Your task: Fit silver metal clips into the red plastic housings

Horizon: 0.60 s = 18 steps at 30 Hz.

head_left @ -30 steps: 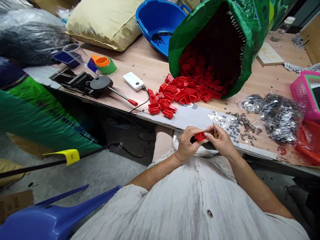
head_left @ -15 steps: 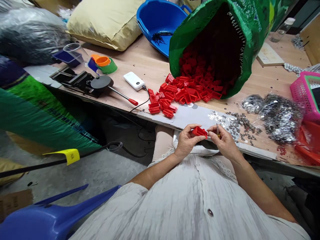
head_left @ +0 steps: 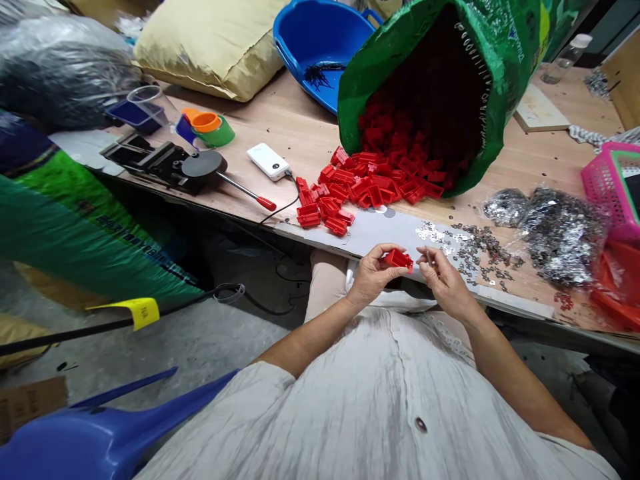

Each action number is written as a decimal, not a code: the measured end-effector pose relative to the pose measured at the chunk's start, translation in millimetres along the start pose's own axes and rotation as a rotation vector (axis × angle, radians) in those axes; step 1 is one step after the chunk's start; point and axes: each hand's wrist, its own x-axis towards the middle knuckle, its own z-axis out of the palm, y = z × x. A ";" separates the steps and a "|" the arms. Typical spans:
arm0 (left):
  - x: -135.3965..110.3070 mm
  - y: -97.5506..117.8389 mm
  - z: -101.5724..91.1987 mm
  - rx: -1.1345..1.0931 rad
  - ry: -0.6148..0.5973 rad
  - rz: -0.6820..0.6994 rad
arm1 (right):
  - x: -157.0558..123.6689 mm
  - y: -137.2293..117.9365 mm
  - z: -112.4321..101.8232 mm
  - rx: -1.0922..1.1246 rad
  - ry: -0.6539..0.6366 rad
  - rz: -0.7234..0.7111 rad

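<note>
My left hand is closed around a red plastic housing, thumb below and fingers above, with its hollow side facing up. Just to the right, my right hand is closed on a small pointed metal tool with a yellowish part, its exact kind unclear. A narrow gap separates the right fingertips from the red housing. Beyond both hands lie small flat metal pieces, scattered on a grey sheet and the tabletop. Loose red housings spill from a green sack.
A hand press with a red-tipped lever stands left, near a white power bank and its cable. Behind are a blue basin and a stuffed sack. Bagged metal parts and a pink basket sit right.
My right hand has drawn slightly away from the red housing, and the tool in it has tilted. The left hand has shifted a little upward, still holding the housing.
</note>
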 end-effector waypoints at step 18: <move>46.5 -0.8 -31.1 0.639 -0.331 0.129 | 17.2 15.2 1.6 -0.315 -0.054 -0.120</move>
